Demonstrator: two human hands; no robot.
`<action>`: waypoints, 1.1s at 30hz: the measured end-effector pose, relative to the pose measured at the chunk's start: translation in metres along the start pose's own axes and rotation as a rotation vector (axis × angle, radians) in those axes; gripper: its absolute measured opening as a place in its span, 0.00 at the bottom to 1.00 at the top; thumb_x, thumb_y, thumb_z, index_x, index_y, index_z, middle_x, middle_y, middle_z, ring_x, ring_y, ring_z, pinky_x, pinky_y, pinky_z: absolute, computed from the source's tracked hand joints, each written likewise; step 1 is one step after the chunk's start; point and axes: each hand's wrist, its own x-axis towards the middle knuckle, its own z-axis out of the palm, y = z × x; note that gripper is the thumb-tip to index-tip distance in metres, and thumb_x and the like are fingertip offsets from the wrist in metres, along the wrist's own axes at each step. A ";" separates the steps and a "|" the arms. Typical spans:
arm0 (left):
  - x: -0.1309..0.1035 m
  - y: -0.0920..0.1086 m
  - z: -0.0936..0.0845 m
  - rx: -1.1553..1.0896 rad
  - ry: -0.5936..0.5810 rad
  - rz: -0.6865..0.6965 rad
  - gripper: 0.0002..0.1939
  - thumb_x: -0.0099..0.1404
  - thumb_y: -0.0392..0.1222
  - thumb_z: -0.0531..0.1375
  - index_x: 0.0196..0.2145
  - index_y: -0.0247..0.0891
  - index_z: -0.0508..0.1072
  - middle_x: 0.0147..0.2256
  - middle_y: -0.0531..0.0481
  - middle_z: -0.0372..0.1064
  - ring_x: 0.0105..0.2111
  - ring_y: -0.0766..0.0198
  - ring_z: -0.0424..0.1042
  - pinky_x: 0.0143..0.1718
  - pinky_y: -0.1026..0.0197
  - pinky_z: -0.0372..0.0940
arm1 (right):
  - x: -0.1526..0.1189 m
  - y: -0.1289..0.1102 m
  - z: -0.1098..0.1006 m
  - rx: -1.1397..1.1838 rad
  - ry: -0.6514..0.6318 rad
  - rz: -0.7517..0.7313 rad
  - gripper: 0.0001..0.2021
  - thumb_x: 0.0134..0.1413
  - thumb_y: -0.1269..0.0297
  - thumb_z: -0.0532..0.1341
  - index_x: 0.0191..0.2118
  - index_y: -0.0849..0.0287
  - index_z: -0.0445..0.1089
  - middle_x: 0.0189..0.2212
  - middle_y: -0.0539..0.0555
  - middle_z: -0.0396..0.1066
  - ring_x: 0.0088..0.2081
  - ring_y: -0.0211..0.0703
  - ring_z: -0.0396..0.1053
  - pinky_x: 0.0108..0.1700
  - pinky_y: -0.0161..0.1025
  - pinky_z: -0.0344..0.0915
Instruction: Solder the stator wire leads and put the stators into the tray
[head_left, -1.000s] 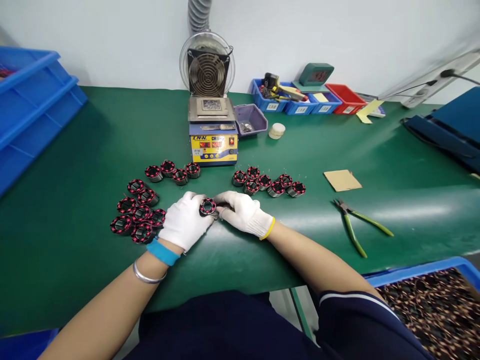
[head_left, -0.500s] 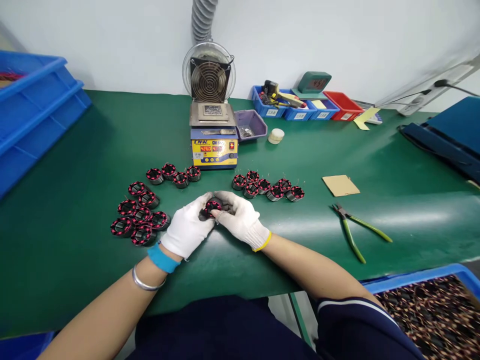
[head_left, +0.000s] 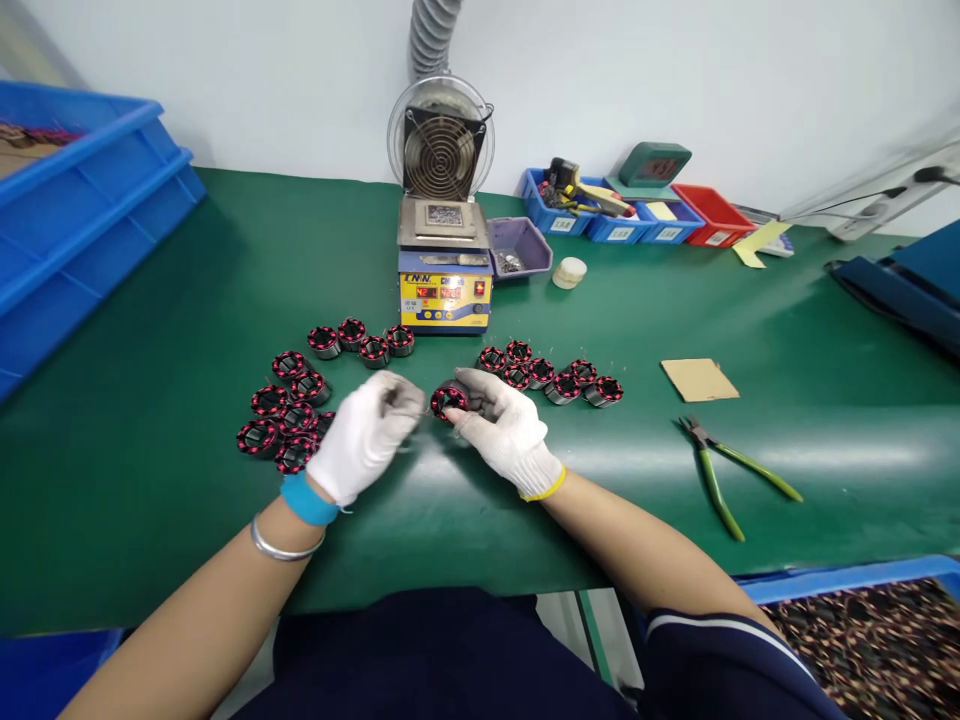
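Note:
My right hand (head_left: 504, 425), in a white glove with a yellow cuff, grips a wound motor stator (head_left: 448, 400), a dark ring with red-pink windings, and its thumb lies on the near rim. Just left of that ring is my left hand (head_left: 367, 430), also gloved, its fingertips pinched together; a thin wire seems to show by them, but what they hold is too small to make out. More stators (head_left: 292, 418) stand grouped to the left, partly behind the left hand. Another group of stators (head_left: 566, 388), with thin wire ends sticking up, stands to the right.
A solder pot (head_left: 445, 290) with lit digits stands at the back, a purple tray (head_left: 519, 248) beside it. Green-handled cutters (head_left: 716, 465) and a cardboard piece (head_left: 700, 380) lie right. Blue crates (head_left: 82, 230) rise at left; a blue bin (head_left: 847, 578) of stators sits lower right.
My left hand has come off the stator and moved a little left, fingers pinched. The right hand still holds the stator, now tilted more toward me. The whole view has shifted slightly.

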 end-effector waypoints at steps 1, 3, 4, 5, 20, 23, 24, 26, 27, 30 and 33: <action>-0.001 -0.001 0.005 0.055 -0.021 0.008 0.10 0.60 0.47 0.57 0.30 0.36 0.69 0.25 0.53 0.68 0.23 0.68 0.66 0.23 0.67 0.60 | -0.001 0.000 0.000 0.000 -0.017 -0.009 0.25 0.42 0.62 0.66 0.50 0.58 0.69 0.38 0.54 0.75 0.37 0.43 0.74 0.39 0.40 0.74; -0.005 0.001 0.012 0.100 -0.022 0.018 0.09 0.60 0.44 0.57 0.27 0.37 0.69 0.22 0.53 0.67 0.22 0.68 0.65 0.23 0.67 0.59 | -0.002 0.000 0.000 -0.017 -0.030 -0.021 0.24 0.42 0.61 0.66 0.50 0.58 0.69 0.39 0.54 0.75 0.37 0.43 0.74 0.40 0.41 0.73; -0.007 0.003 0.012 0.072 -0.006 0.021 0.09 0.61 0.43 0.56 0.26 0.37 0.69 0.21 0.54 0.66 0.21 0.68 0.63 0.22 0.67 0.59 | -0.001 0.000 -0.001 -0.028 -0.018 -0.023 0.24 0.42 0.61 0.66 0.49 0.58 0.69 0.39 0.54 0.75 0.36 0.42 0.74 0.40 0.41 0.73; -0.009 0.005 0.011 0.005 0.014 0.019 0.09 0.60 0.43 0.56 0.25 0.37 0.68 0.20 0.54 0.65 0.18 0.69 0.61 0.20 0.67 0.58 | -0.001 0.000 -0.001 -0.034 -0.001 -0.022 0.24 0.42 0.61 0.66 0.49 0.57 0.70 0.38 0.54 0.75 0.36 0.42 0.74 0.39 0.41 0.73; -0.017 0.013 0.015 -0.317 0.107 -0.061 0.09 0.58 0.43 0.60 0.24 0.36 0.67 0.19 0.54 0.66 0.15 0.69 0.62 0.15 0.68 0.58 | -0.001 -0.001 0.000 0.073 -0.022 -0.035 0.26 0.40 0.59 0.68 0.49 0.60 0.69 0.40 0.56 0.75 0.39 0.46 0.73 0.42 0.44 0.73; -0.016 0.018 0.004 -0.529 0.345 0.082 0.11 0.59 0.46 0.61 0.25 0.36 0.67 0.20 0.53 0.65 0.16 0.67 0.64 0.13 0.67 0.56 | 0.000 0.000 -0.001 0.068 0.019 -0.028 0.26 0.39 0.59 0.68 0.48 0.59 0.70 0.39 0.56 0.75 0.39 0.45 0.73 0.43 0.43 0.72; -0.015 0.018 0.001 -0.567 0.403 0.116 0.13 0.60 0.47 0.60 0.25 0.36 0.67 0.20 0.53 0.65 0.17 0.67 0.65 0.13 0.67 0.56 | 0.000 0.000 -0.001 0.078 0.023 -0.021 0.26 0.38 0.59 0.68 0.48 0.59 0.70 0.39 0.56 0.75 0.39 0.45 0.73 0.43 0.43 0.72; -0.011 0.015 -0.001 -0.528 0.410 0.145 0.11 0.58 0.47 0.61 0.29 0.36 0.68 0.23 0.52 0.68 0.20 0.66 0.67 0.16 0.67 0.59 | -0.001 -0.001 -0.001 0.100 0.016 -0.012 0.26 0.38 0.59 0.69 0.48 0.59 0.70 0.39 0.55 0.75 0.39 0.45 0.73 0.43 0.43 0.72; -0.009 0.013 0.001 -0.442 0.350 0.146 0.10 0.56 0.44 0.62 0.33 0.36 0.69 0.28 0.50 0.71 0.22 0.66 0.69 0.18 0.66 0.62 | -0.001 -0.002 0.000 0.111 0.011 -0.007 0.26 0.38 0.59 0.69 0.47 0.59 0.70 0.40 0.56 0.75 0.40 0.46 0.73 0.44 0.44 0.72; -0.008 0.002 0.011 0.002 0.087 0.137 0.35 0.49 0.36 0.64 0.55 0.38 0.61 0.52 0.41 0.66 0.37 0.62 0.73 0.35 0.60 0.71 | -0.004 -0.004 0.000 0.133 -0.019 0.016 0.26 0.38 0.59 0.68 0.47 0.59 0.70 0.40 0.56 0.75 0.40 0.47 0.73 0.44 0.45 0.72; -0.011 -0.012 0.021 0.244 -0.024 0.155 0.37 0.53 0.42 0.63 0.60 0.38 0.57 0.58 0.42 0.61 0.52 0.55 0.68 0.53 0.52 0.66 | -0.005 -0.003 0.000 0.141 -0.086 0.017 0.26 0.38 0.58 0.68 0.47 0.59 0.70 0.40 0.57 0.75 0.40 0.47 0.73 0.45 0.46 0.71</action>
